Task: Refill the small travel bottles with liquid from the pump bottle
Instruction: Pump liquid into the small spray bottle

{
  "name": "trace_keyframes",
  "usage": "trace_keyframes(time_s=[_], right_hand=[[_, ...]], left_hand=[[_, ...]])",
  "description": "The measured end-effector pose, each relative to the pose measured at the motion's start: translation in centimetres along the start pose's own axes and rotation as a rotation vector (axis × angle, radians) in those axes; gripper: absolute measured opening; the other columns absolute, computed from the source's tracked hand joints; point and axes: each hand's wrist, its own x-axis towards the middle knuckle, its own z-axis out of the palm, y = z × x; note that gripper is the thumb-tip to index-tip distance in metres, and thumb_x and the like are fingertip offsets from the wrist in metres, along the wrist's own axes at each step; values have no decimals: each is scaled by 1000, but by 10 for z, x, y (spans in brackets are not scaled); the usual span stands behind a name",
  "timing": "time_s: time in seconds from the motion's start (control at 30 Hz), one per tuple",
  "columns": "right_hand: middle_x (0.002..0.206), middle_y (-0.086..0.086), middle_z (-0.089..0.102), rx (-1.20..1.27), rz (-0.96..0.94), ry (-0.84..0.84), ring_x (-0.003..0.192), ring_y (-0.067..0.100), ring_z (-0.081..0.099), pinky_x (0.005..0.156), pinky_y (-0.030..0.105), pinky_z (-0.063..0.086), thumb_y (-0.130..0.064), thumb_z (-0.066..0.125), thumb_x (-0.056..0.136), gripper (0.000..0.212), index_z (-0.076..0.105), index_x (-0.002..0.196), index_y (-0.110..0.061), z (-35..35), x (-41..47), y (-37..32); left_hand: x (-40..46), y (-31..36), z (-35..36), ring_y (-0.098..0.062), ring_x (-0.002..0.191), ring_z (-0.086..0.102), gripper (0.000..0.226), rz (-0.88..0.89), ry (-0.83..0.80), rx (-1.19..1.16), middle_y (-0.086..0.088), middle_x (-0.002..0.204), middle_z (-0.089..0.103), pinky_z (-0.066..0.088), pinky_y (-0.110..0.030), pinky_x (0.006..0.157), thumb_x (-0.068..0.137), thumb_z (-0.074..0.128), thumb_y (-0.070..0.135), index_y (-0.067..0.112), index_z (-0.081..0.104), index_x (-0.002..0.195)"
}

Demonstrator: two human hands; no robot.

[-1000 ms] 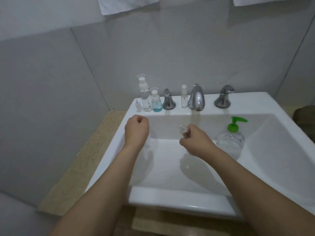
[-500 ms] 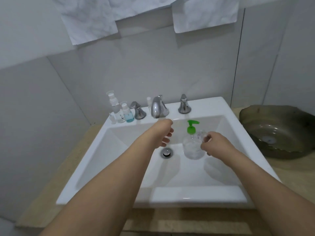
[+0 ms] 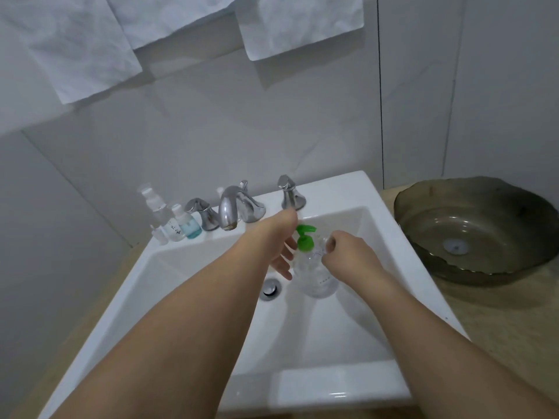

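Note:
A clear pump bottle (image 3: 316, 275) with a green pump head (image 3: 305, 237) stands inside the white sink (image 3: 378, 255). My right hand (image 3: 348, 252) grips a small clear travel bottle (image 3: 324, 241) beside the pump spout; most of that bottle is hidden by my fingers. My left hand (image 3: 282, 246) is beside the pump head on its left, fingers loosely spread, holding nothing. Three more small bottles stand on the sink's back left ledge: a tall clear pump one (image 3: 161, 214), one with blue liquid (image 3: 187, 222) and a tiny one (image 3: 158, 235).
A chrome faucet (image 3: 230, 211) with two handles (image 3: 290, 193) sits at the back of the sink, the drain (image 3: 270, 288) below it. A dark glass bowl (image 3: 478, 231) stands on the counter at right. White cloths (image 3: 302, 22) hang on the wall.
My left hand opened and moved right to the green pump head. My right hand carried the small bottle to the pump spout. The view shifted right, showing the dark bowl.

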Motion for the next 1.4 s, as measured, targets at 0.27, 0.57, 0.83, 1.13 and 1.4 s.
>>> trace_keyframes(time_s=[0.27,0.57,0.83,1.13,1.4], right_hand=[[98,2,61,40,-62,51,84,25,55,68,29,43,-13,54,85,11,52,93,-20,1,5,-2],[109,5,58,51,-57,64,96,26,57,77,30,45,-10,54,85,19,55,104,-13,-2,8,0],[102,7,59,-5,-57,32,84,27,53,68,29,42,-11,51,86,7,54,92,-12,-2,8,0],[104,6,60,-21,-20,-22,94,29,59,75,30,47,-16,54,87,3,53,89,-18,-1,7,1],[93,-2,62,36,-78,97,84,23,57,68,27,40,-12,56,81,12,55,84,-23,-1,10,0]], left_hand=[[4,14,8,-56,106,62,66,8,-15,4,-29,123,61,59,-67,65,103,21,45,-6,52,131],[2,22,14,-51,98,68,56,44,12,113,-28,111,68,58,-68,73,99,22,30,-5,63,114],[-2,18,28,-46,92,69,38,81,108,144,-23,106,66,60,-58,85,97,32,20,-4,61,95],[6,14,34,-47,104,65,33,67,122,128,-27,118,62,58,-56,91,98,31,12,-5,58,104],[7,21,10,-54,104,64,47,30,-71,10,-27,116,64,57,-69,78,95,36,33,-4,54,119]])
